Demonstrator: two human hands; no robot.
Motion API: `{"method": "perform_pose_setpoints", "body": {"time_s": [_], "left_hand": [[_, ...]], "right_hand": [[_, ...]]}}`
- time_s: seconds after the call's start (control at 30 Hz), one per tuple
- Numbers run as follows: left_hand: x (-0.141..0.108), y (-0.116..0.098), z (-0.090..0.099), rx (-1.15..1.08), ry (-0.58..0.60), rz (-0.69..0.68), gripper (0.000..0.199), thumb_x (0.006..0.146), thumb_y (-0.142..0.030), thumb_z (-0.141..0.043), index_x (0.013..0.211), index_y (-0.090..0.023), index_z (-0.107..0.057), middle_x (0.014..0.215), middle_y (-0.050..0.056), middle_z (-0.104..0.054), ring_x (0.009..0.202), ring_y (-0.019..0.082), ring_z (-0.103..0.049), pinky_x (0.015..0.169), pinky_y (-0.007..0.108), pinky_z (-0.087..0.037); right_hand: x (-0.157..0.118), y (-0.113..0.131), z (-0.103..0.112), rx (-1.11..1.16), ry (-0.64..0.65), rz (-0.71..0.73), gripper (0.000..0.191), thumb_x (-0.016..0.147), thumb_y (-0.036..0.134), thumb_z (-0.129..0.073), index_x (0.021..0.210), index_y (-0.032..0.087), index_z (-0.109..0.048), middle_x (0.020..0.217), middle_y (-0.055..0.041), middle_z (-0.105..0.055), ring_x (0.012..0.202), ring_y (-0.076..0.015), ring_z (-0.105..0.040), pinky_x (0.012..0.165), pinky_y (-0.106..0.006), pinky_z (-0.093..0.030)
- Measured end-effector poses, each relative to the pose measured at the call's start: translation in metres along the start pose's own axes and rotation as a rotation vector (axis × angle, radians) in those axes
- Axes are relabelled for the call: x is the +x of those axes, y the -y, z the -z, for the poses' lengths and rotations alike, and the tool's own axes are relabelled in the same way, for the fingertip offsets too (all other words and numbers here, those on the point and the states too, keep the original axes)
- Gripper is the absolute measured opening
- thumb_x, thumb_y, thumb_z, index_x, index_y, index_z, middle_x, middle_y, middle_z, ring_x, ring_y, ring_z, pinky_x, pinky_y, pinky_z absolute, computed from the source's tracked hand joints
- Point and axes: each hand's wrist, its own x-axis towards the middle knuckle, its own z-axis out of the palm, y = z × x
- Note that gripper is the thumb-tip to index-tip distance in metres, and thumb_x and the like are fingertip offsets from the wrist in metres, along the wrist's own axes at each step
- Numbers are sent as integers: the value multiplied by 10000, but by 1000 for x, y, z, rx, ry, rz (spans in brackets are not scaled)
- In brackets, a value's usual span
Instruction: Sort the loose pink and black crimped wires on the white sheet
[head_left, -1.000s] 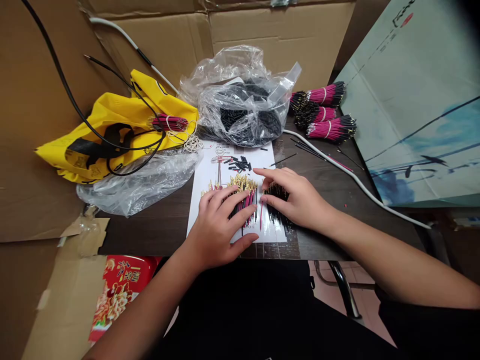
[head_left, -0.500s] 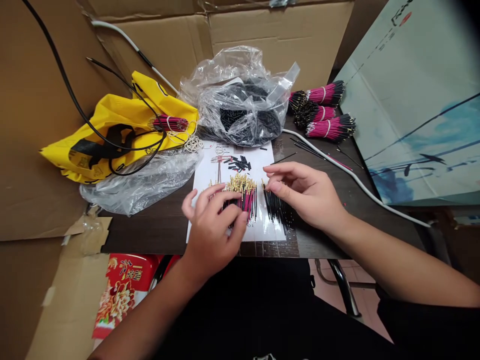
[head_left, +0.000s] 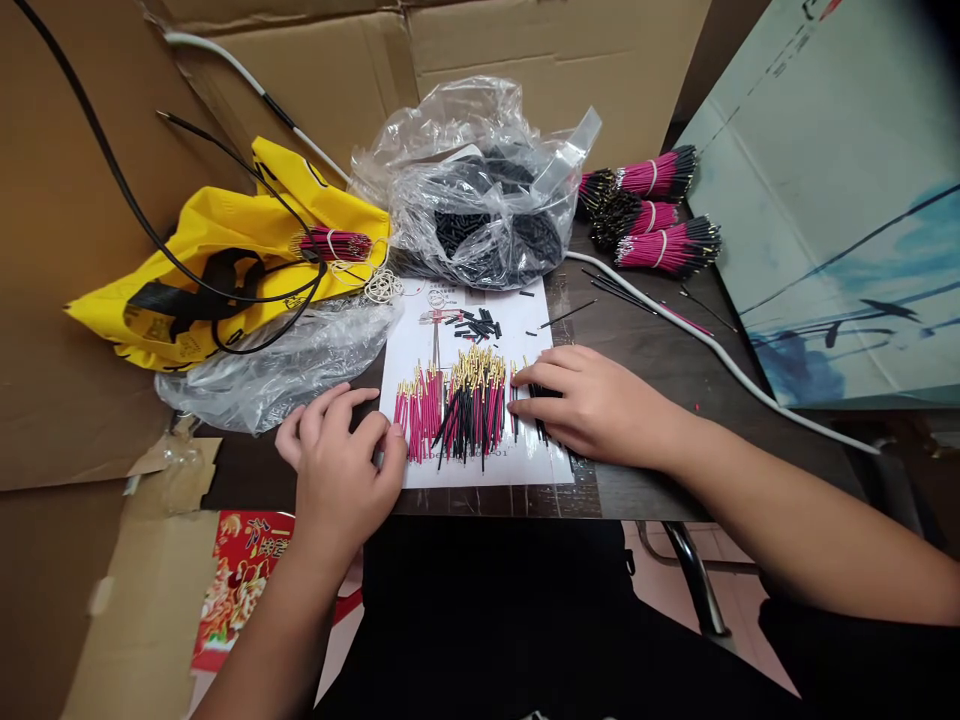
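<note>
On the white printed sheet [head_left: 450, 478] lie rows of short wires with gold tips: pink wires [head_left: 421, 415] at the left and a mixed black and pink pile [head_left: 476, 410] in the middle. Beside the pink wires' left end, my left hand [head_left: 349, 470] has its fingers loosely bent and apart, with nothing in it. Fingers stretched, my right hand [head_left: 596, 405] lies over the black wires [head_left: 538, 428] at the sheet's right side and partly hides them. Short black tubes [head_left: 478, 325] are scattered just above the pile.
A clear plastic bag [head_left: 480, 215] full of black tubes stands behind the sheet. Tied pink and black wire bundles [head_left: 664, 245] lie at the back right. A yellow bag [head_left: 202, 240] with a black cable occupies the left. A white cable [head_left: 720, 350] crosses the table's right side.
My left hand has moved left off the wires, uncovering the pink ones and the middle pile. My right hand has lowered and turned palm down over the black wires.
</note>
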Motion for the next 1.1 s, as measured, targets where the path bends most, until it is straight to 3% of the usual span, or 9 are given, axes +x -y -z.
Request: {"method": "perform_pose_setpoints", "body": {"time_s": [0.1, 0.33, 0.53, 0.7, 0.77, 0.9, 0.97, 1.1], "left_hand": [[1, -1, 0, -15, 4, -9, 191, 900, -270, -581, 723, -199, -572, 1210, 74, -644, 1323, 337, -488, 1102, 562, -255], [-2, 4, -2, -69, -34, -28, 215, 914, -353, -591, 762, -202, -576, 1210, 80, -645, 1282, 337, -514, 1075, 544, -308], [-6, 7, -4, -112, -105, -32, 154, 907, -337, -595, 842, -201, -631, 1205, 95, -649, 1246, 337, -542, 1060, 539, -340], [-9, 1, -1, -151, -182, -151, 152, 861, -329, -647, 937, -198, -664, 1182, 115, -662, 1205, 345, -568, 1052, 559, -363], [-9, -9, 0, -184, -180, -213, 186, 854, -339, -654, 978, -201, -670, 1188, 118, -664, 1192, 342, -571, 1047, 567, -373], [-8, -35, -4, -226, -122, -362, 298, 868, -394, -650, 1109, -220, -676, 1283, 120, -643, 1238, 339, -538, 1063, 582, -365], [-6, -45, -7, -202, -78, -418, 371, 881, -440, -642, 1185, -229, -670, 1360, 129, -609, 1288, 351, -502, 1073, 595, -349], [-4, -52, -11, -150, 12, -453, 464, 906, -507, -601, 1284, -242, -645, 1491, 141, -510, 1375, 372, -426, 1092, 623, -309]], "right_hand": [[-1, -1, 1, 13, -5, 11, 309, 964, 168, -461, 1143, 167, -712, 1241, -76, -665, 1069, -260, -557, 937, -428, -443], [-1, -1, -1, -7, 12, 14, 370, 997, 233, -450, 1317, 192, -632, 1282, -94, -645, 1100, -273, -563, 925, -436, -460], [0, -2, 0, 9, 2, 17, 337, 990, 229, -459, 1252, 177, -665, 1262, -109, -651, 1078, -262, -593, 921, -433, -466], [-1, -2, 0, 59, -35, 3, 315, 1001, 238, -458, 1208, 166, -685, 1263, -82, -677, 1099, -254, -611, 963, -442, -459], [1, -1, 0, 74, -89, -59, 301, 1003, 256, -475, 1199, 180, -691, 1259, -69, -681, 1092, -246, -618, 981, -439, -450], [10, -1, -2, 21, -240, -331, 301, 983, 357, -548, 1165, 170, -696, 1246, -102, -665, 1135, -276, -591, 997, -458, -431], [14, 0, -4, -17, -226, -416, 375, 941, 451, -609, 1162, 159, -689, 1278, -125, -637, 1168, -310, -563, 1007, -481, -421], [16, 5, -9, -46, -136, -445, 469, 877, 535, -673, 1152, 156, -673, 1292, -124, -618, 1169, -322, -547, 1030, -490, -405]]}}
